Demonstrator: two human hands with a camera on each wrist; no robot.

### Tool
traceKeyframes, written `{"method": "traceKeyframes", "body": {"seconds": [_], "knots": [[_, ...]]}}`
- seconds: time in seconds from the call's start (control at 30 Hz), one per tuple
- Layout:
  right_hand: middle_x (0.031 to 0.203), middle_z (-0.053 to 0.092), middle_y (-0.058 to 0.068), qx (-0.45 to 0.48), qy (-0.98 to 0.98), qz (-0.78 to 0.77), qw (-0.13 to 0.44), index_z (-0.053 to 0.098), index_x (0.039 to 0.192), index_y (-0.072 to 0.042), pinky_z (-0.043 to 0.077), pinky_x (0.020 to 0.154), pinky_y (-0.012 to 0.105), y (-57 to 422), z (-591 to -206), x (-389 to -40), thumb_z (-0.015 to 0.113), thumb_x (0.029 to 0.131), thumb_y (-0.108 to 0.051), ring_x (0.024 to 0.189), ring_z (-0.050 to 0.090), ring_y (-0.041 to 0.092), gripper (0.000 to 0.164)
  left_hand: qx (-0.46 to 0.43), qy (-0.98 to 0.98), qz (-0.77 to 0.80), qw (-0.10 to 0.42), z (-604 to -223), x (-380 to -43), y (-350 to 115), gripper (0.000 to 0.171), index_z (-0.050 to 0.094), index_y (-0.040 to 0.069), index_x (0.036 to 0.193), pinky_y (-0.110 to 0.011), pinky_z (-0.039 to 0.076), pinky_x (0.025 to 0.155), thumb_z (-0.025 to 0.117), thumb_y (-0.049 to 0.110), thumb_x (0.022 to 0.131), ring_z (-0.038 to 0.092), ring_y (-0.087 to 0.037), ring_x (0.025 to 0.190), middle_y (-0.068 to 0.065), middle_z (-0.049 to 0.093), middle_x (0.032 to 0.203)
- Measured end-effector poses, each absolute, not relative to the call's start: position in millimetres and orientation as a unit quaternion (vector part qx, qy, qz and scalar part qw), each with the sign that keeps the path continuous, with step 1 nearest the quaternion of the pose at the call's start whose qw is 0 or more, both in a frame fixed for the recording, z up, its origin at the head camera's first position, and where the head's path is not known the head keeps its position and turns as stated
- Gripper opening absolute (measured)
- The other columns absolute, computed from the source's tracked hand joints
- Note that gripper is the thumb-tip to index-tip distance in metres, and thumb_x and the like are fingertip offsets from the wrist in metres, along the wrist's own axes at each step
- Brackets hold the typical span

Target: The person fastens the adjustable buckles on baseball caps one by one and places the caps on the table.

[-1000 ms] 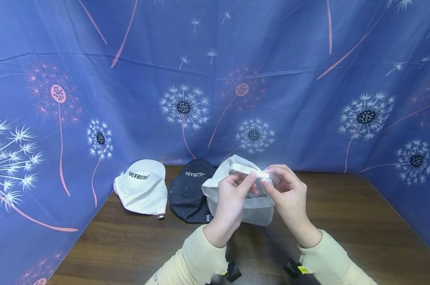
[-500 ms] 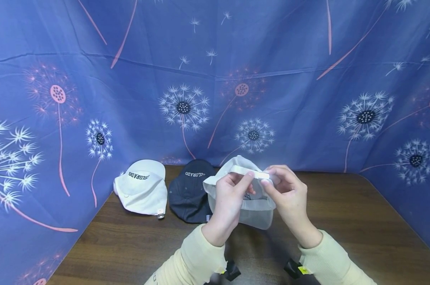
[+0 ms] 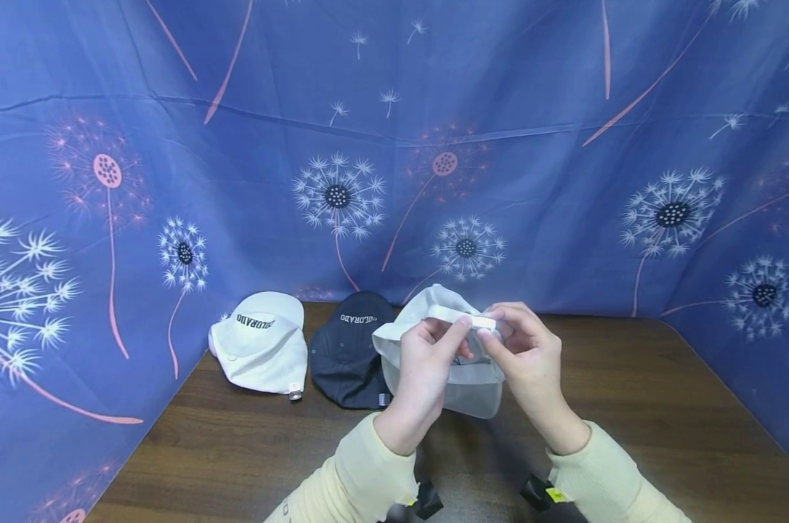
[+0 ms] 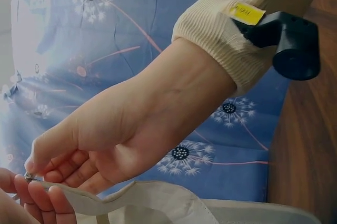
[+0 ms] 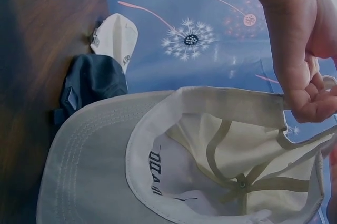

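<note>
A whitish baseball cap (image 3: 468, 398) is held up by its back strap (image 3: 445, 314), brim lower and toward the person, with its inside showing in the right wrist view. My left hand (image 3: 426, 363) pinches the strap between thumb and fingers. Close beside it, my right hand (image 3: 532, 356) pinches the strap's other end. A small metal buckle (image 4: 29, 176) shows between the fingertips in the left wrist view. Dark lettering (image 5: 155, 171) is seen inside the cap's front, by the brim (image 5: 89, 150).
A dark baseball cap (image 3: 349, 363) lies on the brown wooden table (image 3: 643, 407) just left of the held cap. Farther left is a white cap (image 3: 264, 356) lettered COLORADO. A blue dandelion-print cloth (image 3: 551, 218) hangs behind and at both sides.
Both hands keep their pinch on the strap. The held cap has shifted very slightly; the two other caps lie as before.
</note>
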State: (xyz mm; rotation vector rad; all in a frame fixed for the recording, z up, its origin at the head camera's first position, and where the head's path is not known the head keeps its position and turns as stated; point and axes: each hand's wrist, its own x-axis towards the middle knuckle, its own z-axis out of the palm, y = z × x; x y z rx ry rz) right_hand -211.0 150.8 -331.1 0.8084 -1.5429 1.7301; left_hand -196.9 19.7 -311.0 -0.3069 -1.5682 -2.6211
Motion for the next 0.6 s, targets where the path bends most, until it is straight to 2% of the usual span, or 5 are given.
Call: {"method": "traceKeyframes", "body": {"seconds": [0.1, 0.23, 0.37, 0.47, 0.6], "knots": [[0.097, 0.062, 0.013, 0.303, -0.595, 0.662, 0.342, 0.065, 0.097, 0.008, 0.052, 0.073, 0.019, 152.8, -331.0, -212.0, 0.064, 0.073, 0.022, 0.085, 0.061, 0.017, 0.027, -0.101, -0.51, -0.854, 0.019, -311.2, -194.3, 17.5, 0.016, 0.061, -0.008, 0.089, -0.023, 0.049, 0.06, 0.066, 0.007, 0.086, 0.052, -0.01, 0.054, -0.001, 0.054, 0.06], [0.097, 0.063, 0.011, 0.288, -0.601, 0.662, 0.343, 0.065, 0.096, 0.006, 0.051, 0.066, 0.017, 157.8, -330.8, -213.5, 0.064, 0.074, 0.02, 0.08, 0.062, 0.013, 0.026, -0.124, -0.528, -0.84, -0.006, -310.0, -188.6, 12.0, 0.019, 0.061, -0.011, 0.09, -0.024, 0.051, 0.06, 0.065, 0.007, 0.087, 0.053, -0.009, 0.055, 0.0, 0.056, 0.061], [0.097, 0.063, 0.011, 0.284, -0.606, 0.662, 0.338, 0.065, 0.096, 0.007, 0.051, 0.066, 0.016, 161.8, -329.4, -214.9, 0.065, 0.075, 0.017, 0.081, 0.061, 0.013, 0.023, -0.179, -0.577, -0.797, -0.007, -301.9, -183.1, 0.4, 0.02, 0.063, -0.01, 0.095, -0.024, 0.051, 0.061, 0.065, 0.008, 0.087, 0.057, -0.01, 0.061, -0.001, 0.06, 0.067], [0.097, 0.063, 0.011, 0.282, -0.605, 0.667, 0.332, 0.065, 0.096, 0.007, 0.051, 0.068, 0.017, 163.7, -327.9, -215.3, 0.065, 0.076, 0.017, 0.084, 0.061, 0.014, 0.022, -0.219, -0.619, -0.754, 0.013, -290.9, -180.9, -11.0, 0.019, 0.066, -0.004, 0.099, -0.023, 0.051, 0.062, 0.068, 0.009, 0.086, 0.059, -0.011, 0.067, -0.005, 0.065, 0.078], [0.098, 0.063, 0.008, 0.26, -0.616, 0.67, 0.321, 0.067, 0.096, 0.004, 0.051, 0.069, 0.017, 165.9, -326.5, -214.2, 0.067, 0.076, 0.015, 0.083, 0.061, 0.013, 0.023, -0.276, -0.668, -0.684, 0.098, -277.7, -183.4, -22.8, 0.02, 0.069, 0.002, 0.101, -0.024, 0.051, 0.066, 0.071, 0.009, 0.082, 0.061, -0.01, 0.074, -0.007, 0.069, 0.088]]}}
